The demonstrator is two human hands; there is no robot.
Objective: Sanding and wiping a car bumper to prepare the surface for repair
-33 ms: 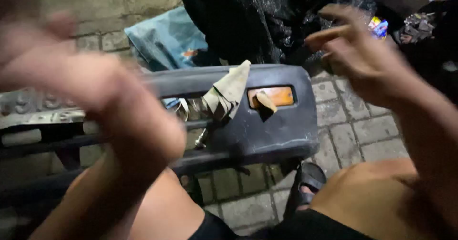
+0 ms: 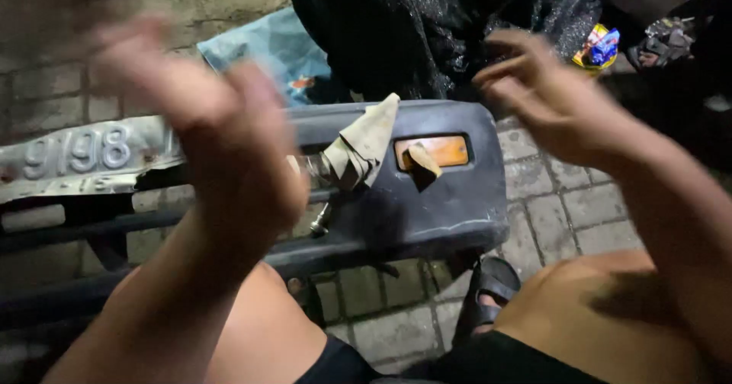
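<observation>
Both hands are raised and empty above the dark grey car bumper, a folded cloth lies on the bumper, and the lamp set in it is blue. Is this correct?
Not quite: the head view shows the lamp is orange, not blue. The rest holds: the left hand and right hand are raised and empty above the dark grey car bumper, and a folded cloth lies on it.

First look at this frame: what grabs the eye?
Two bare hands raised mid-air, the blurred left hand at left and the right hand at right, both empty. Between them lies a dark grey plastic car bumper with an orange rectangular lamp and a crumpled beige cloth draped over it.
</observation>
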